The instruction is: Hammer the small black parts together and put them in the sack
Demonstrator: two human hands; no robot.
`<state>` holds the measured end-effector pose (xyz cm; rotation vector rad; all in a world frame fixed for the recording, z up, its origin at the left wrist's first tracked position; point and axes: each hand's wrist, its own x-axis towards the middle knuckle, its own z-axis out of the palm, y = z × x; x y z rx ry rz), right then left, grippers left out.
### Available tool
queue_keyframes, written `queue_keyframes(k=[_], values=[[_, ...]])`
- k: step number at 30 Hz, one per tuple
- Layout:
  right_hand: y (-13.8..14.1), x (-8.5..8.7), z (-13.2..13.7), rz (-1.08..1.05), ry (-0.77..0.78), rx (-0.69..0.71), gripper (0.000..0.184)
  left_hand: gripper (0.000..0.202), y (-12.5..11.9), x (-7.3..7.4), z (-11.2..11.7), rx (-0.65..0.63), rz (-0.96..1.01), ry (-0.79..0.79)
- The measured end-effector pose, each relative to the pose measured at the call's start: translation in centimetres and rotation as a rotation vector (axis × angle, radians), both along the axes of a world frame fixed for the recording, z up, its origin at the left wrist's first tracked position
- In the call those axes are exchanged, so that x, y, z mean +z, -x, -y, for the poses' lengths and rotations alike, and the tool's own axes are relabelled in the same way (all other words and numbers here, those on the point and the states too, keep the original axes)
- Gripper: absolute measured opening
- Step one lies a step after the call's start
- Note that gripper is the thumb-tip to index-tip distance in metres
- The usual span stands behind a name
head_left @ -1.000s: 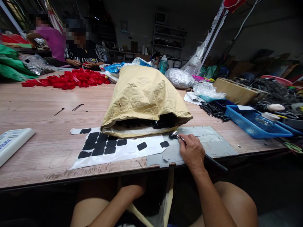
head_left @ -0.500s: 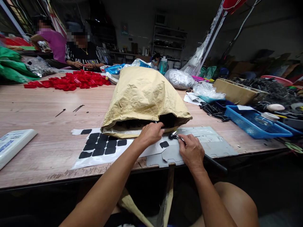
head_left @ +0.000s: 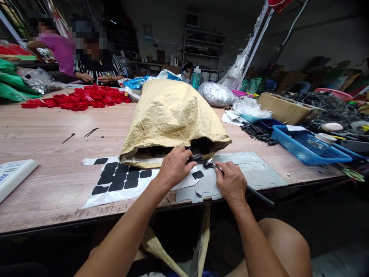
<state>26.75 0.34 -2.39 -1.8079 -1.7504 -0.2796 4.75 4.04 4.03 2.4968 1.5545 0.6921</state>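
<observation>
My left hand (head_left: 173,166) is closed on a small black part (head_left: 195,158) at the open mouth of a big tan paper sack (head_left: 172,114) lying on the wooden table (head_left: 54,154). My right hand (head_left: 231,185) grips a small hammer (head_left: 210,163) with a metal head and a black handle that runs back over the table edge. The hammer head rests on a grey metal sheet (head_left: 253,169), right beside the black part. A white backing sheet (head_left: 135,188) with several black foam pads (head_left: 118,179) lies under my left wrist.
A blue basket (head_left: 305,148) with tools and loose black parts stands at the right, a cardboard box (head_left: 285,107) behind it. Red plastic pieces (head_left: 77,99) are heaped at the far left, where two people sit working. A white box (head_left: 14,175) sits at the near left edge.
My left arm came up from below the table, reached into the sack mouth and now holds a black part pulled out next to the hammer head. My right hand has stayed put.
</observation>
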Motion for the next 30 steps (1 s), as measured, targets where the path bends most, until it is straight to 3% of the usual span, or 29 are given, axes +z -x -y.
queue_keyframes(k=[6,11,19,22,25,30], values=[[0.0,-0.1,0.0,0.004,-0.014,-0.006,0.024,0.015,3.5,-1.9,3.5,-0.106,0.062,0.149],[-0.1,-0.1,0.0,0.011,-0.021,0.008,0.024,0.016,4.3,-3.8,3.4,-0.124,0.249,0.199],[0.2,0.6,0.8,-0.04,-0.108,0.069,0.029,0.013,4.3,-4.3,3.0,-0.104,0.33,0.206],[1.7,2.0,2.5,-0.187,-0.165,0.162,0.03,0.014,4.3,-4.3,3.1,-0.113,0.334,0.196],[3.9,3.0,4.1,-0.33,-0.095,0.338,0.029,0.013,4.3,-4.3,3.1,-0.123,0.344,0.198],[6.3,2.8,5.4,-0.323,0.004,0.488,0.031,0.012,4.4,-4.4,3.0,-0.135,0.388,0.227]])
